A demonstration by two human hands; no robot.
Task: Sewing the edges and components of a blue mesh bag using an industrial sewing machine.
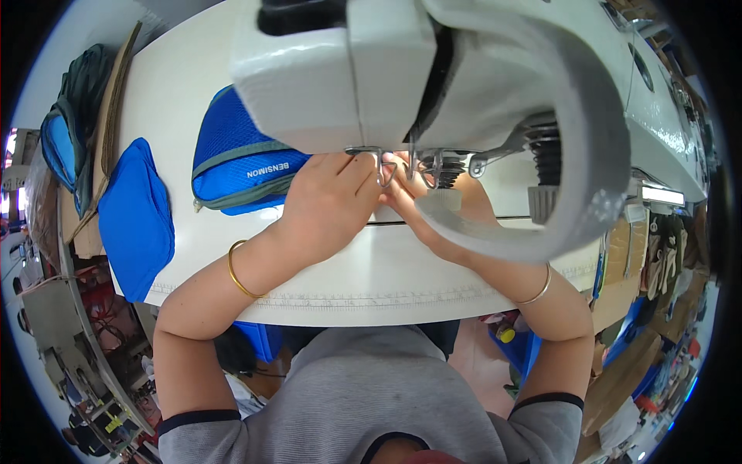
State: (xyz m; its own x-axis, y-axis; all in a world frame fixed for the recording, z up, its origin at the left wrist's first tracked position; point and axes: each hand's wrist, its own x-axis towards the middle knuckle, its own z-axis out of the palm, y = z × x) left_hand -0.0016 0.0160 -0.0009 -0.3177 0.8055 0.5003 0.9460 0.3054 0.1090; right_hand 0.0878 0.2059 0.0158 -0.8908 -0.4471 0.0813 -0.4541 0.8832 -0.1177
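A blue mesh and fabric pouch with grey-green trim lies on the sewing table, left of the sewing machine head. My left hand covers the pouch's right end, its fingers bent and closed on it beside the needle area. Close against it, my right hand has its fingertips pressed together under the machine head. What those fingers pinch is too small and covered to make out. The machine's thread guides and a spring tension knob partly hide the right hand.
Blue cut fabric pieces lie at the table's left edge. Beyond them hang a dark green and blue bag and cardboard. A ruler strip runs along the near edge. The machine's curved grey arm stands over the right side.
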